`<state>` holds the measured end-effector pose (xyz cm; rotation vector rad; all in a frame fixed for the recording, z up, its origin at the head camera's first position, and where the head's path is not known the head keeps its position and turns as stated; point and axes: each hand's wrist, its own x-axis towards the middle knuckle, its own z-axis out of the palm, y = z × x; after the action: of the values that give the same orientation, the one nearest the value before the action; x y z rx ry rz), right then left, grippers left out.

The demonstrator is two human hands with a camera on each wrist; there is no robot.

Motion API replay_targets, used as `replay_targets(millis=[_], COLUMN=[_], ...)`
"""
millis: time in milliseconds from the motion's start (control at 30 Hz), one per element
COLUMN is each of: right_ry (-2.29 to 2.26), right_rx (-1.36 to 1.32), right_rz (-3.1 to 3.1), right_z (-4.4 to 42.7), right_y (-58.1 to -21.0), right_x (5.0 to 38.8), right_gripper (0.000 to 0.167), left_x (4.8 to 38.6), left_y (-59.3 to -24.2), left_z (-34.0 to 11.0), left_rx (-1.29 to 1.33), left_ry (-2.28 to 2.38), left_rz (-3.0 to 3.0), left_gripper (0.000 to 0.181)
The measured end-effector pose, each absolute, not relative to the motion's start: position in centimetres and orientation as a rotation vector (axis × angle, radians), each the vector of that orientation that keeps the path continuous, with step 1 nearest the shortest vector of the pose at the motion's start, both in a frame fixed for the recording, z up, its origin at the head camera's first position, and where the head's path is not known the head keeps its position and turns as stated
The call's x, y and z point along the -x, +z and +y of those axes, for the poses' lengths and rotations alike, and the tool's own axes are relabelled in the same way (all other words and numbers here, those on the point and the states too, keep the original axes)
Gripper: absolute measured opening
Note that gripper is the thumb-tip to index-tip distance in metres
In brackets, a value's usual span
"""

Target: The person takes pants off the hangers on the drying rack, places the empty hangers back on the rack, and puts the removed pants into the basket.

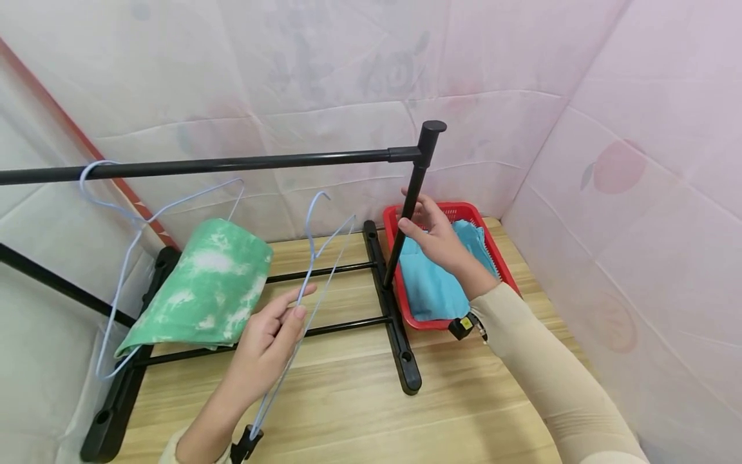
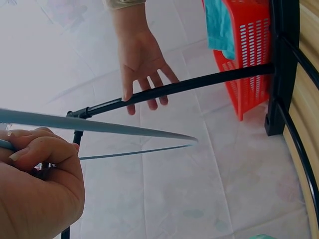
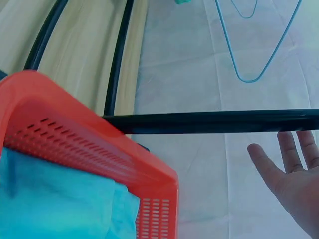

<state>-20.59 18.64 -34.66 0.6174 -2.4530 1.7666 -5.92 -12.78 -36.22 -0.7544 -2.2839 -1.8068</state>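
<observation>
My left hand [image 1: 263, 348] pinches a pale blue wire clothes hanger [image 1: 313, 245] by one sloping side, its hook pointing up below the rail. My right hand [image 1: 440, 241] is at the black upright post [image 1: 414, 187] of a clothes rack, fingers spread and extended. In the left wrist view, the right hand's fingers [image 2: 152, 104] reach past the post; a firm grip is not visible. A second blue hanger [image 1: 141, 225] hooks over the rack's top rail [image 1: 261, 162] at the left. Over that hanger hangs a folded green-and-white tie-dyed cloth [image 1: 203, 290].
Beyond the post, a red plastic basket [image 1: 500, 258] holds folded turquoise cloth [image 1: 431, 290]. The rack's black foot [image 1: 400, 335] and lower bars [image 1: 348, 327] stand on a wood-grain table [image 1: 348, 399]. Pale printed sheets [image 1: 324, 64] enclose the back and sides.
</observation>
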Motion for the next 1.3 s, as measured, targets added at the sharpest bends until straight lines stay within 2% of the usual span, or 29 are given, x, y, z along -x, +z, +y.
replay_targets(millis=[367,933,1300], right_ry=[1.939,1.785,1.761], right_rx=[-0.67,-0.728,-0.727], right_rz=[-2.334,-2.272,-2.241], right_z=[18.5,18.3,17.8], right_y=[-35.3,-36.6,-36.9], right_x=[20.7,20.4,20.4], right_gripper=[0.038,0.034,0.031], left_x=[5.9,6.2,8.0], left_y=[-36.2,-35.9,-34.9], left_z=[-12.8,-12.8,-12.5], left_rx=[0.732,0.743,0.829], left_ry=[-1.823,-1.829,-1.809], left_rz=[-2.312,-2.255,-2.124], left_gripper=[0.036,0.037,0.037])
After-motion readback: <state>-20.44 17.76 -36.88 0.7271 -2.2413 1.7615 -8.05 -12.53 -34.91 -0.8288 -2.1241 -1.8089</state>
